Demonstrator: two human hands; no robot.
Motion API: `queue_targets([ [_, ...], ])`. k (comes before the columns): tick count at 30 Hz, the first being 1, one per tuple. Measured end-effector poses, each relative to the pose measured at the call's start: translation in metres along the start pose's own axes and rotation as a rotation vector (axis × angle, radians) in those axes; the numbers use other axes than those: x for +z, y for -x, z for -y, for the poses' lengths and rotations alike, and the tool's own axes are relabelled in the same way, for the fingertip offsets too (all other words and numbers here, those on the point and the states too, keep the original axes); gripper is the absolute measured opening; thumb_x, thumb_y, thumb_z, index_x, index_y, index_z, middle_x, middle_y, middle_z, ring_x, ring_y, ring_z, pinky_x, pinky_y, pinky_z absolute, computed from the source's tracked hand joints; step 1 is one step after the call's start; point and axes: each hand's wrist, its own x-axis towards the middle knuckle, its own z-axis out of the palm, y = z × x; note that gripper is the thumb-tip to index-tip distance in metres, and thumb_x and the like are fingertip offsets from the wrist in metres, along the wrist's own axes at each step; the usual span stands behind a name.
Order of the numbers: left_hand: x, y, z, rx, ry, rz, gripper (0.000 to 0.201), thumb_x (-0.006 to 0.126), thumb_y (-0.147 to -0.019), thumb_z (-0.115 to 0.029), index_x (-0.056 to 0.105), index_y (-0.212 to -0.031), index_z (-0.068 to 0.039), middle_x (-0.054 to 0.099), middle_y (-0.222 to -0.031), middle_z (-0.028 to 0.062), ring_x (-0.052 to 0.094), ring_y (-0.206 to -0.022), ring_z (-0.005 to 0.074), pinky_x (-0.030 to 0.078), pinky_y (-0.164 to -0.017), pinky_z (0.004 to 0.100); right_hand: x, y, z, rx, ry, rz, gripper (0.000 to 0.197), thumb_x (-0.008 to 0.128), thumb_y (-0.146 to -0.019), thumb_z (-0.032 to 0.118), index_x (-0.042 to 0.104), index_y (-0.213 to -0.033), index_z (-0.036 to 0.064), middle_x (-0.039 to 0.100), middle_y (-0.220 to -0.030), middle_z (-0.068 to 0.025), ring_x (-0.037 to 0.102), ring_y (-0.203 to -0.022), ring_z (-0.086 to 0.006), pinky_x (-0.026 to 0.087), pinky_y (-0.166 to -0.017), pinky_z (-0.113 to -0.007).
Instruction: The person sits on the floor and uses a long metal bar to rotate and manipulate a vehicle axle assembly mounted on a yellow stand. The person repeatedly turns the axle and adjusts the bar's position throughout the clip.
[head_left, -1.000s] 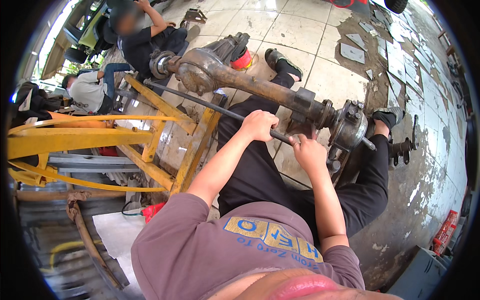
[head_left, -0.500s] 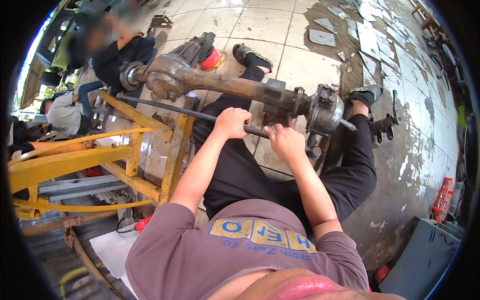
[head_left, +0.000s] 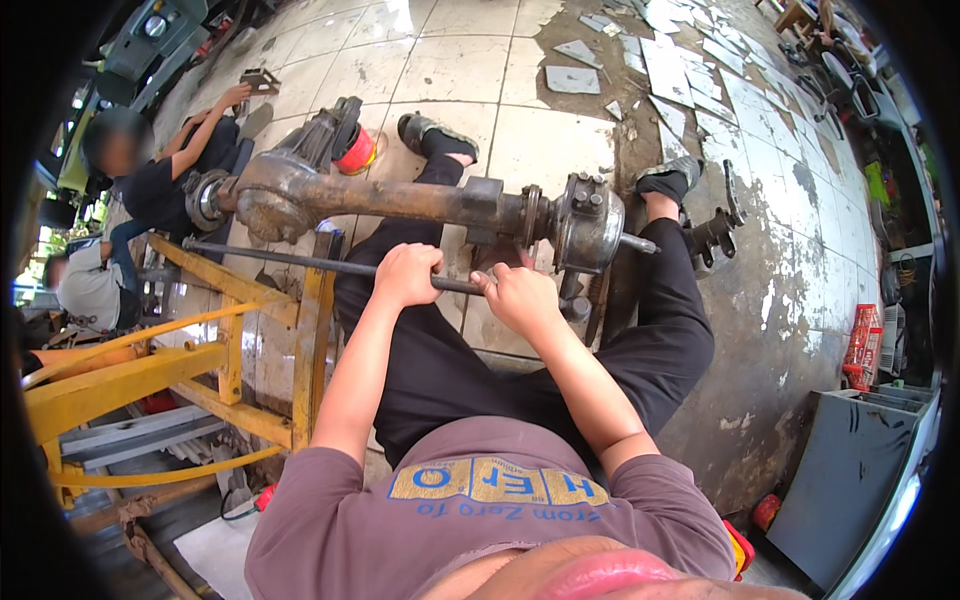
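A long dark metal rod (head_left: 300, 261) runs crosswise in front of me, above my thighs. My left hand (head_left: 408, 275) is closed around it, knuckles up. Further right, my right hand (head_left: 522, 298) grips the same rod near its right end, thumb along it. Just beyond lies a worn vehicle axle (head_left: 400, 202), parallel to the rod, with a rounded differential housing (head_left: 275, 195) on its left. On its right end is a greasy hub (head_left: 590, 225) with a spindle sticking out. My legs are spread, and both feet lie beyond the axle.
A yellow metal frame (head_left: 150, 375) stands close on my left. Beyond the axle sits a red tin (head_left: 355, 152). Several broken tiles (head_left: 670, 75) litter the far floor. A metal bracket (head_left: 712, 240) lies near my right foot. A seated co-worker (head_left: 150, 175) is at far left; a grey cabinet (head_left: 840, 480) stands right.
My view has swung right, so the scene sits further left. Both hands keep their grip on the rod. The co-worker's raised arm now reaches out to a small metal piece on the floor.
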Motion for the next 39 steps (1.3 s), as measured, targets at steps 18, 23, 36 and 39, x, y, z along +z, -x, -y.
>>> queue_targets([
  [18,-0.005,-0.006,-0.011,-0.025,-0.021,0.063,0.025,0.086,-0.070,-0.020,0.068,-0.084,-0.013,0.073,-0.089,0.0064,0.075,-0.099,0.0319,0.057,-0.087,0.0486,0.006,0.006,-0.009,-0.010,0.011,0.030,0.067,0.060,-0.113,0.066,0.080,-0.092,0.0048,0.080,-0.079,-0.0189,0.081,-0.074,-0.0419,0.065,-0.068,-0.056],
  [23,-0.001,-0.004,-0.001,0.010,-0.002,0.030,0.025,0.085,-0.067,-0.019,0.067,-0.083,-0.012,0.073,-0.086,0.0057,0.076,-0.094,0.0327,0.056,-0.083,0.0490,0.001,0.001,-0.004,0.025,0.015,0.044,0.065,0.059,-0.114,0.065,0.080,-0.095,0.0065,0.080,-0.078,-0.0198,0.082,-0.075,-0.0410,0.065,-0.068,-0.057],
  [36,-0.004,-0.004,-0.005,-0.004,0.003,0.028,0.022,0.083,-0.068,-0.018,0.067,-0.082,-0.011,0.074,-0.085,0.0052,0.076,-0.092,0.0320,0.056,-0.081,0.0476,0.007,0.004,-0.007,-0.014,0.065,0.100,0.061,0.062,-0.114,0.063,0.079,-0.096,0.0067,0.079,-0.079,-0.0203,0.082,-0.078,-0.0420,0.065,-0.070,-0.056],
  [39,-0.002,-0.004,-0.005,-0.021,0.011,0.034,0.022,0.082,-0.067,-0.018,0.067,-0.081,-0.011,0.074,-0.084,0.0049,0.076,-0.091,0.0318,0.055,-0.080,0.0471,-0.008,0.002,-0.005,-0.051,0.039,0.019,0.061,0.062,-0.114,0.063,0.078,-0.096,0.0070,0.079,-0.079,-0.0200,0.082,-0.078,-0.0421,0.065,-0.070,-0.056],
])
